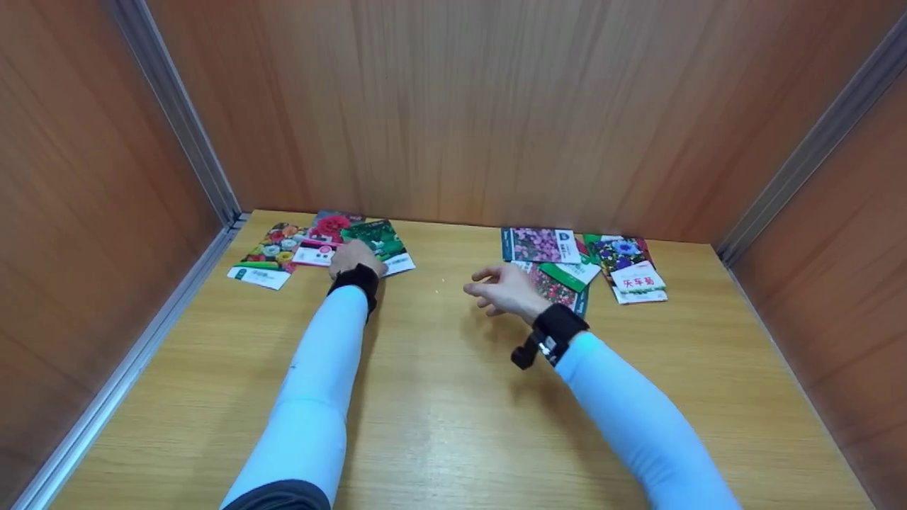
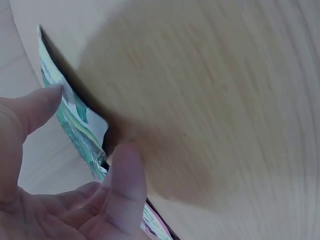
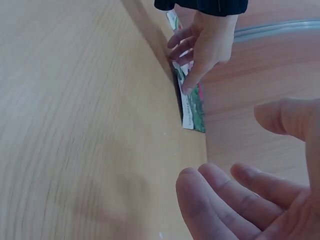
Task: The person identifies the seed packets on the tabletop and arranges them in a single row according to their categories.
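At the left lie several flower seed packets. My left hand is over the green seed packet. In the left wrist view the thumb touches the face of this packet, while the other fingers are spread apart from the thumb, near its edge. A pink-flower packet and a packet with mixed blooms lie farther left. My right hand hovers above the table with nothing between its parted fingers, just left of the packet with small red flowers.
More packets lie on the right: one with purple flowers, a green-and-white one and one with blue flowers, partly under a white label-like piece. Wooden panels enclose the table at back and sides.
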`<move>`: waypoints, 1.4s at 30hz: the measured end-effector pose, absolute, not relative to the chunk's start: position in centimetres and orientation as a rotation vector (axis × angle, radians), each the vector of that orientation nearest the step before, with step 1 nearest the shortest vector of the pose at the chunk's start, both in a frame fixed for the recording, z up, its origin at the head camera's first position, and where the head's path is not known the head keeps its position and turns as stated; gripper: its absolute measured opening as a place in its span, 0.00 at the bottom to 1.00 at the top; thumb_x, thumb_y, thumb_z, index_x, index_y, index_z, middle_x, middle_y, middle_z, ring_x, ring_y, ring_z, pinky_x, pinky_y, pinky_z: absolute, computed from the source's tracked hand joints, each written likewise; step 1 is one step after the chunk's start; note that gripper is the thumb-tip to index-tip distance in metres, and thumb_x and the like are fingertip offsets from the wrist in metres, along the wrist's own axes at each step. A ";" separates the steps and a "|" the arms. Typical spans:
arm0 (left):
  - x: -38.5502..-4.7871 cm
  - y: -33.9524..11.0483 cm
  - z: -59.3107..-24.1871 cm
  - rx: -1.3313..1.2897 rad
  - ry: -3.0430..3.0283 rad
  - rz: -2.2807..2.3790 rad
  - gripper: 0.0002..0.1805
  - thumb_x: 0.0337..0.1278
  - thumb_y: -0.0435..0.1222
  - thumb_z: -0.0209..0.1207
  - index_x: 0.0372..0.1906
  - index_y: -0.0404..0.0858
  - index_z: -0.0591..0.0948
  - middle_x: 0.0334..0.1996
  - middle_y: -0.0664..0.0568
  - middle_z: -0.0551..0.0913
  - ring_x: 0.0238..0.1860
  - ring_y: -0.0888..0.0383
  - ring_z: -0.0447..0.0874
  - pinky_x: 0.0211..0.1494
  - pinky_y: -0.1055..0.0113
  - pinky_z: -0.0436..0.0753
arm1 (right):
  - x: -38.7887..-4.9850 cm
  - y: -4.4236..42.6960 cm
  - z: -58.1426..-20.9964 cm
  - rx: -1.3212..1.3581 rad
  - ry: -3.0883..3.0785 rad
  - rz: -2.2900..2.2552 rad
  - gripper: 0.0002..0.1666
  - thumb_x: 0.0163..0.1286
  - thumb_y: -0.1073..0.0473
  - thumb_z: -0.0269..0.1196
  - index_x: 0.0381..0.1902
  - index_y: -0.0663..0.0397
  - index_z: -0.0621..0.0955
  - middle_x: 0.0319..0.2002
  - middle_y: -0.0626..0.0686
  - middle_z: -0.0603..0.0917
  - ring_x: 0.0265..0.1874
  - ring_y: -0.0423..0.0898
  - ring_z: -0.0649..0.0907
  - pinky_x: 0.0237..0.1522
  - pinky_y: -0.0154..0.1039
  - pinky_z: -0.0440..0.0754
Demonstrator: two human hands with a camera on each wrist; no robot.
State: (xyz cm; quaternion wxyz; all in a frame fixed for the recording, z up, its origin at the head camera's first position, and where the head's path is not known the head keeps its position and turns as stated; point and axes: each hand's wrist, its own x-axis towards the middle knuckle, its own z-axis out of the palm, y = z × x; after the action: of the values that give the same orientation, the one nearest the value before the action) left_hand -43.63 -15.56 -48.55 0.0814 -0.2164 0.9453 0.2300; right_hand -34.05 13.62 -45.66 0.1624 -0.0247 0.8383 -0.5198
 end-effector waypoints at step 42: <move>-40.6 -13.9 -48.2 -0.307 2.131 1.492 0.08 0.68 0.31 0.63 0.49 0.36 0.80 0.35 0.50 0.83 0.36 0.55 0.85 0.53 0.58 0.88 | -36.4 11.0 -49.9 0.272 2.067 -1.829 0.40 0.77 0.47 0.68 0.78 0.57 0.68 0.58 0.58 0.85 0.53 0.54 0.89 0.54 0.47 0.88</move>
State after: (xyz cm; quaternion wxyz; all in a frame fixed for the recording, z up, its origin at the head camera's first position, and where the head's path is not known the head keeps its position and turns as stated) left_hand -40.55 -13.92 -48.16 0.2581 -0.1131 0.7859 0.5504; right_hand -36.45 11.05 -49.85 0.1829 0.0964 0.7328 -0.6483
